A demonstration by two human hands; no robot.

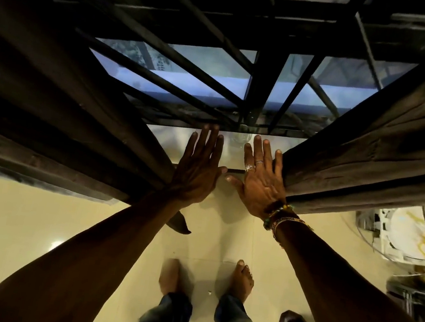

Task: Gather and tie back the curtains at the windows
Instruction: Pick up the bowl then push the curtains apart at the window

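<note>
Flat left hand (199,170) presses the left dark brown pleated curtain (77,103); flat right hand (259,178) presses its right twin (372,145).

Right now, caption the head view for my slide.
Left hand against left curtain, right hand against right curtain, fingers straight, before the barred window.

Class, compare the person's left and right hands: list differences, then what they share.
1. The right hand wears rings and beaded bracelets at the wrist; the left hand is bare.
2. The left hand lies at the left curtain edge, the right hand at the right curtain edge.
Shared: both are open, fingers straight, backs to the camera.
</note>
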